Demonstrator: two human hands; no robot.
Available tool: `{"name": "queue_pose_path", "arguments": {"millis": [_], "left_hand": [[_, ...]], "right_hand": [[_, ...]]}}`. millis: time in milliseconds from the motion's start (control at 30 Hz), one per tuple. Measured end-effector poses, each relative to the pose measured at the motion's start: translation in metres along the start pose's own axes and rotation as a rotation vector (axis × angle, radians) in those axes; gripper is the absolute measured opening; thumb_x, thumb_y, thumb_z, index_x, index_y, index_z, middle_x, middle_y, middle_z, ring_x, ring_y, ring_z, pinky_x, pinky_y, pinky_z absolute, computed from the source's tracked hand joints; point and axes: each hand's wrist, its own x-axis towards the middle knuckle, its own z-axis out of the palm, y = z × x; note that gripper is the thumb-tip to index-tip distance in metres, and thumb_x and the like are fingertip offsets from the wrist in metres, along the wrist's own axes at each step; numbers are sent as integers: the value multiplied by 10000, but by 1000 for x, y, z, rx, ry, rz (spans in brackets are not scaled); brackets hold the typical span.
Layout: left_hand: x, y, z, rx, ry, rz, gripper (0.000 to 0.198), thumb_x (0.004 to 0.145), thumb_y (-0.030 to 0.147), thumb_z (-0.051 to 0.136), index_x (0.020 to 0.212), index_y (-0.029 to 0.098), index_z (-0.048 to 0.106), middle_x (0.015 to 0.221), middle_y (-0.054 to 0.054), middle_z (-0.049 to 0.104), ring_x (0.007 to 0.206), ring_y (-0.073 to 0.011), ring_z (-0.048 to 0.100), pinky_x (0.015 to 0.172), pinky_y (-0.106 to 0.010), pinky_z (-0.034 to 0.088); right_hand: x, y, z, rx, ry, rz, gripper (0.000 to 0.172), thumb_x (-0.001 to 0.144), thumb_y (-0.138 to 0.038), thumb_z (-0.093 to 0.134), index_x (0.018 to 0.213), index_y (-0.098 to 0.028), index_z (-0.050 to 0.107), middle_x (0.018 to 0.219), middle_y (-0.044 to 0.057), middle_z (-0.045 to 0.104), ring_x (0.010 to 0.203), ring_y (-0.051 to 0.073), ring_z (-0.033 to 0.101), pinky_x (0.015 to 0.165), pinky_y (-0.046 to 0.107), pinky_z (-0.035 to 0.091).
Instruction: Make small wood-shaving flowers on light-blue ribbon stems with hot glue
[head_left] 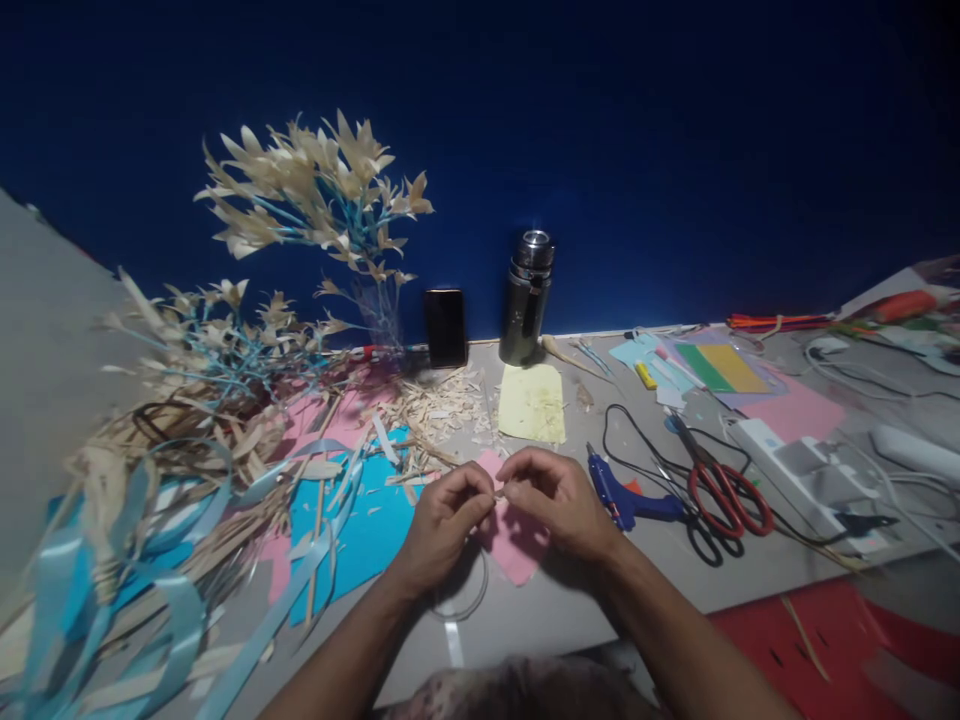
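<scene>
My left hand (444, 522) and my right hand (556, 500) meet over the grey table (570, 610), fingers pinched together. Between the fingertips sits a small pale strip (500, 490), too small to name for sure. Under the hands lies a pink paper sheet (517, 555). A thin clear loop of tape (469, 605) lies just below my left wrist. A blue glue gun (626, 497) rests right of my right hand.
Red-handled scissors (726, 492) and a white power strip (799, 465) lie to the right. A steel flask (527, 296), a black phone (445, 327) and a yellow sheet (532, 403) stand behind. Dried-leaf branches (315, 200), shavings, blue paper (367, 525) and blue ribbon (112, 600) fill the left.
</scene>
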Motion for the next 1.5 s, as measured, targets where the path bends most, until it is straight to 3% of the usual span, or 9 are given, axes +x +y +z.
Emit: {"name": "queue_pose_path", "arguments": {"millis": [167, 333, 433, 600, 733, 933, 1100, 1367, 1500], "left_hand": [[1, 4, -4, 13, -38, -27, 172, 917, 302, 669, 787, 194, 637, 679, 11, 576, 608, -140, 543, 608, -264, 423], [4, 19, -7, 239, -17, 104, 181, 926, 244, 622, 752, 198, 637, 722, -6, 575, 673, -161, 551, 671, -283, 420], [4, 24, -9, 300, 35, 133, 184, 908, 243, 651, 731, 195, 650, 733, -16, 588, 701, -165, 546, 692, -286, 407], [2, 26, -10, -236, 52, -160, 243, 854, 398, 747, 789, 198, 624, 576, 20, 564, 554, -145, 495, 585, -273, 393], [3, 27, -12, -498, 118, -223, 274, 783, 354, 828, 784, 179, 618, 592, 37, 549, 522, -107, 444, 566, -258, 379], [9, 14, -24, -426, 204, -162, 299, 800, 382, 819, 760, 183, 599, 553, 52, 528, 515, -98, 439, 550, -243, 357], [6, 5, -30, -211, 276, -104, 227, 863, 367, 764, 826, 199, 617, 580, 46, 573, 569, -114, 499, 602, -254, 390], [2, 23, -31, -603, 302, -179, 250, 771, 260, 845, 769, 162, 616, 657, 44, 543, 526, -60, 404, 536, -211, 377], [3, 21, -34, -705, 356, -243, 271, 762, 207, 840, 697, 143, 585, 666, 43, 509, 514, -42, 373, 493, -185, 347]], "right_hand": [[9, -2, -2, -114, -52, -5, 165, 809, -308, 683, 739, -159, 686, 695, -6, 604, 644, 133, 508, 600, 251, 369], [17, -3, 3, -98, 12, 20, 180, 775, -282, 661, 637, -166, 654, 617, -16, 598, 618, 135, 508, 600, 251, 380], [18, -3, 2, -44, 58, 39, 199, 797, -323, 673, 679, -164, 684, 642, -4, 622, 629, 142, 529, 605, 254, 399], [9, 5, -11, 39, 167, 62, 289, 850, -441, 698, 784, -161, 710, 669, 0, 605, 616, 138, 502, 580, 251, 389], [-9, 13, -18, -77, 158, 129, 328, 838, -467, 701, 728, -159, 691, 661, 11, 599, 638, 159, 514, 580, 261, 381], [-32, 23, -9, -161, 114, 242, 323, 862, -454, 654, 714, -166, 662, 660, 2, 573, 642, 161, 495, 594, 271, 364], [-30, 25, -5, -267, 96, 191, 279, 894, -397, 608, 729, -175, 642, 669, -6, 557, 643, 159, 483, 588, 268, 345], [-19, 31, -18, -588, 102, 47, 202, 909, -250, 565, 739, -184, 651, 702, 10, 616, 641, 167, 527, 606, 284, 345], [-22, 37, -17, -649, 82, 31, 221, 932, -259, 540, 752, -190, 647, 712, 22, 637, 650, 178, 558, 615, 293, 358]]}}
